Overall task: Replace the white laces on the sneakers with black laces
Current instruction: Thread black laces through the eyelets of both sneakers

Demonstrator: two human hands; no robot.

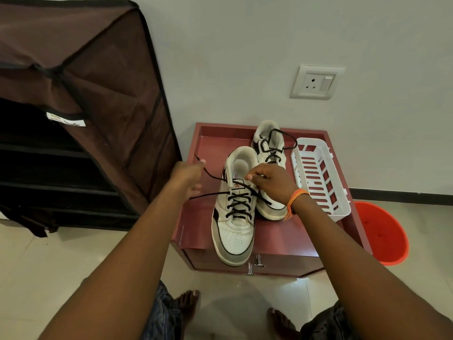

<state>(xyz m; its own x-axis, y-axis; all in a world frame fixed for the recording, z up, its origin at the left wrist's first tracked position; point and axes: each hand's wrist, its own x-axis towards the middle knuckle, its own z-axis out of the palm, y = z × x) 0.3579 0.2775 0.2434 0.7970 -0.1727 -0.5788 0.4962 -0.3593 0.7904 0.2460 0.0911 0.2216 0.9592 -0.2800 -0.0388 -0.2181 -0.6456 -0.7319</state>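
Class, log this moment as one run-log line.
stage: lacing near sneaker | left hand: pinches black lace end | right hand: at upper eyelets | far sneaker: black-laced

Our both arms stretched forward. Our left hand (187,176) out to left side, fingers pinched, palm turned away. Our right hand (270,184) curled, knuckles up, thumb and forefinger pinching; orange thread band on wrist. Bare feet below.
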